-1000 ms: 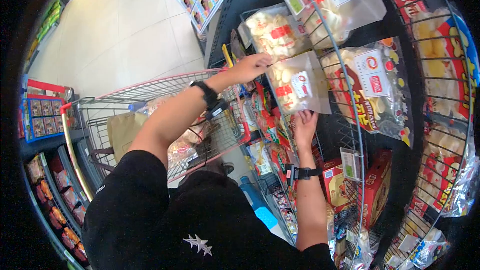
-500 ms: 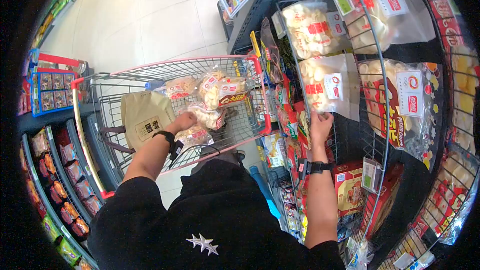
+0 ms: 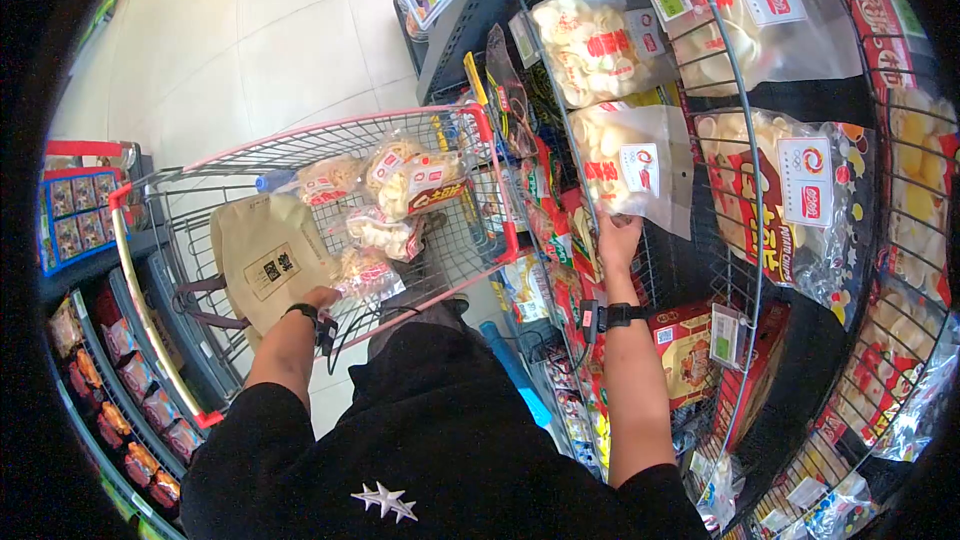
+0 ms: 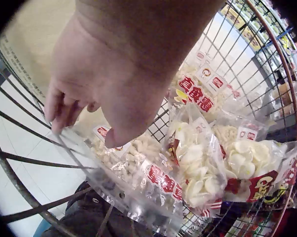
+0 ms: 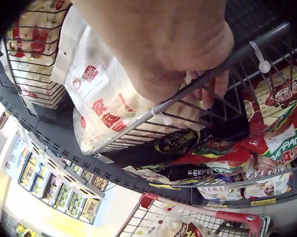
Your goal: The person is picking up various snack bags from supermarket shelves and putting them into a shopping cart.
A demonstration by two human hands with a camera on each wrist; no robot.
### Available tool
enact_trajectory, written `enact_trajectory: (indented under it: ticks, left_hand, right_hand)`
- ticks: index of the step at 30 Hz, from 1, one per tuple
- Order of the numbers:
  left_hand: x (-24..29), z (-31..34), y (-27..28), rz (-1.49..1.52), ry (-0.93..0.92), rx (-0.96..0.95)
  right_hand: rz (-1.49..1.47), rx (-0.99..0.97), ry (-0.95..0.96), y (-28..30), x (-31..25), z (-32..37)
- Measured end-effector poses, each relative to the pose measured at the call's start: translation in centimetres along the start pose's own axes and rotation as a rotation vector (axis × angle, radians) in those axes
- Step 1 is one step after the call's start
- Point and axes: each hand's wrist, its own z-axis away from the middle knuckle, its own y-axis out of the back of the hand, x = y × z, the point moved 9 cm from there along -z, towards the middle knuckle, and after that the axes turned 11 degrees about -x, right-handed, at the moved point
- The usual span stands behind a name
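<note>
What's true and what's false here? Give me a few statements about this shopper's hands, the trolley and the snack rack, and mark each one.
1. The right-hand grip holds the bottom edge of a clear cracker bag on the wire rack. True.
2. The trolley is empty. False: the trolley holds several snack bags and a beige tote bag.
3. The left-hand grip is down at the trolley, away from the rack. True.
4. Both grips are on the rack's bag. False: only the right-hand grip is.
5. The floor is dark carpet. False: it is pale floor tiles.
</note>
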Motion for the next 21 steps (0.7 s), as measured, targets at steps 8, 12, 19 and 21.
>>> enact_trajectory:
  ticks: [8, 12, 19, 21]
  left_hand:
    - [-2.6, 0.7, -3.5, 0.531, 0.157, -0.193]
    - [-2.1, 1.4, -3.6, 0.619, 0.041, -0.246]
    - [-2.6, 1.3, -3.1, 0.236, 0.06, -0.16]
    - [-4.1, -1.2, -3.4, 0.275, -0.007, -0.023]
  right_hand:
    - [0.141, 0.054, 0.002, 0.4, -0.1, 0.6]
    - [0.08, 0.042, -0.055, 1.0, 1.7, 2.0]
    - [0.03, 0.153, 0.047, 3.1, 0.5, 10.0]
    - [0.088, 0.158, 0.162, 3.3, 0.2, 12.2]
